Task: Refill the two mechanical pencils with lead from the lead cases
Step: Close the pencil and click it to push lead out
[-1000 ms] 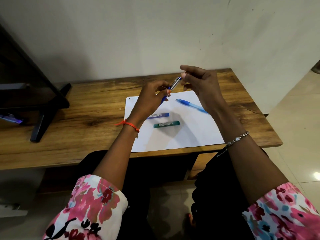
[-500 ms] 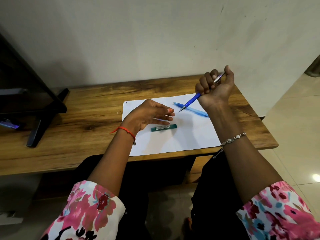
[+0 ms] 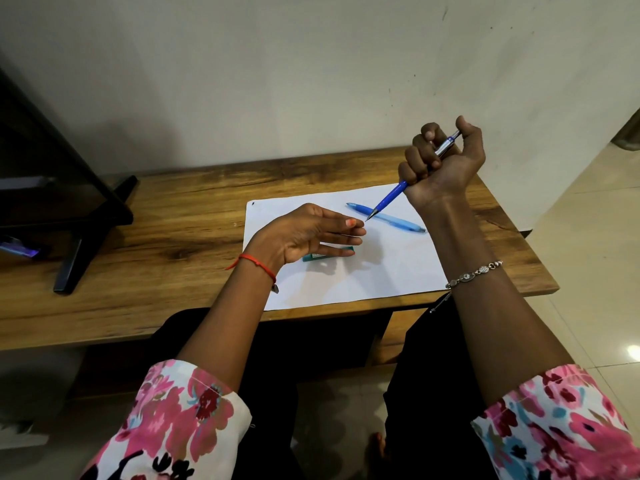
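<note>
My right hand point(image 3: 440, 164) is fisted around a dark blue mechanical pencil point(image 3: 391, 195), thumb on its silver top end, tip slanting down-left. The tip hangs just above a light blue mechanical pencil point(image 3: 398, 221) that lies on the white paper point(image 3: 363, 278). My left hand point(image 3: 304, 237) hovers low over the paper with fingers spread, just left of the pencil tip. A green lead case point(image 3: 341, 252) shows partly under its fingers. The second lead case is hidden beneath that hand.
The paper rests on a wooden table point(image 3: 173, 237) against a pale wall. A black monitor on a stand point(image 3: 79, 251) fills the table's left end, with a small purple-blue object point(image 3: 19, 249) beside it. Tiled floor lies to the right.
The pencil passed from both hands, held up, into my right fist, which moved right. My left hand let go and dropped over the lead cases, covering the blue one.
</note>
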The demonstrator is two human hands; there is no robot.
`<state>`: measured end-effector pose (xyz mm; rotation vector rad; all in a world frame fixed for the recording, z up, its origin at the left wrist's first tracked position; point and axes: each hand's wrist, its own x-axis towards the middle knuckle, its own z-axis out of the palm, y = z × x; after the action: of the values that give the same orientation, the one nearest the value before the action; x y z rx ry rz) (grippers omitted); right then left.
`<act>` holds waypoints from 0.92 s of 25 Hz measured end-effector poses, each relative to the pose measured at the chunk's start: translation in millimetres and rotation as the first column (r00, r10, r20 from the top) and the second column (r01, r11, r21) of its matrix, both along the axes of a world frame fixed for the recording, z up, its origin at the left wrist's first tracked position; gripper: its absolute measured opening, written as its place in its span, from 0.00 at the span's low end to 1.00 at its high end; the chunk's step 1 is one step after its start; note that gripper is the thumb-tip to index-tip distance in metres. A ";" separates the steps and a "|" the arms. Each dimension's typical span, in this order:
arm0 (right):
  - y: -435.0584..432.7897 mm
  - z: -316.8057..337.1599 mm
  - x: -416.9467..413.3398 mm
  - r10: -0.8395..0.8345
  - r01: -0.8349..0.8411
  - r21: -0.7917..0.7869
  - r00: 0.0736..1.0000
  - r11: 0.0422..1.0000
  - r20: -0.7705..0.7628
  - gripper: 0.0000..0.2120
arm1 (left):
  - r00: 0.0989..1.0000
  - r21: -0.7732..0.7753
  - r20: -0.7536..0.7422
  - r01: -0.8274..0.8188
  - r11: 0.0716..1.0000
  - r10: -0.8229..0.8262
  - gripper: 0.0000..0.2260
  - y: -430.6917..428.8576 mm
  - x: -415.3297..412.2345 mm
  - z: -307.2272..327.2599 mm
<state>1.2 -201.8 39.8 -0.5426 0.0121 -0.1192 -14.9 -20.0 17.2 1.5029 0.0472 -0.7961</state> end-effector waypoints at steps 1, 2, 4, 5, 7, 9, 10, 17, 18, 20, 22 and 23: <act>-0.1 0.2 -0.3 0.005 -0.005 -0.010 1.000 1.000 0.001 0.26 | 1.000 -0.010 -0.006 -0.007 1.000 0.007 0.06 -1.2 -0.2 0.1; 0.0 0.4 -0.5 0.008 -0.008 -0.017 1.000 1.000 0.000 0.26 | 1.000 -0.014 -0.011 -0.013 1.000 0.013 0.06 -2.2 -0.2 -0.1; 0.9 0.6 -1.4 0.011 -0.011 -0.020 1.000 1.000 0.002 0.26 | 1.000 -0.008 -0.016 -0.018 1.000 0.017 0.06 -3.1 -0.8 -0.5; 0.9 0.6 -1.7 0.012 -0.012 -0.019 1.000 1.000 0.002 0.26 | 1.000 -0.007 -0.018 -0.018 1.000 0.018 0.05 -3.4 -0.9 -0.6; 0.5 0.6 -2.1 0.012 -0.012 -0.018 1.000 1.000 0.002 0.26 | 1.000 -0.010 -0.020 -0.019 1.000 0.019 0.05 -3.7 -1.5 -0.8; 0.1 0.6 -2.3 0.009 -0.009 -0.017 1.000 1.000 0.001 0.26 | 1.000 -0.015 -0.024 -0.021 1.000 0.020 0.05 -3.9 -2.0 -0.4; 0.0 0.7 -2.5 0.007 -0.007 -0.017 1.000 1.000 0.002 0.25 | 0.999 -0.017 -0.028 -0.023 1.000 0.022 0.05 -4.1 -1.9 -0.2; -0.6 2.2 -3.5 -0.020 0.020 0.011 1.000 1.000 -0.008 0.23 | 0.998 -0.023 -0.052 -0.027 0.999 0.026 0.07 -3.9 -1.2 0.3; -0.6 2.3 -3.5 -0.024 0.024 0.014 1.000 1.000 -0.009 0.23 | 0.998 -0.027 -0.053 -0.030 0.999 0.029 0.07 -3.6 -1.0 0.4; -0.8 2.2 -3.6 -0.030 0.030 0.016 0.999 0.999 -0.013 0.22 | 0.998 -0.034 -0.054 -0.035 0.999 0.034 0.07 -3.2 -0.7 0.5; -0.7 2.0 -3.1 -0.031 0.031 0.012 0.999 0.999 -0.014 0.23 | 0.998 -0.025 -0.059 -0.038 0.999 0.037 0.07 -3.3 -1.2 0.8; -0.6 2.2 -2.8 -0.029 0.029 0.009 1.000 1.000 -0.011 0.23 | 0.997 -0.018 -0.063 -0.040 0.999 0.039 0.06 -3.5 -1.5 1.0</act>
<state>-1.6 -202.4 42.0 -0.5340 0.0310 -0.1445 -16.4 -23.5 18.2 1.4547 0.1153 -0.8095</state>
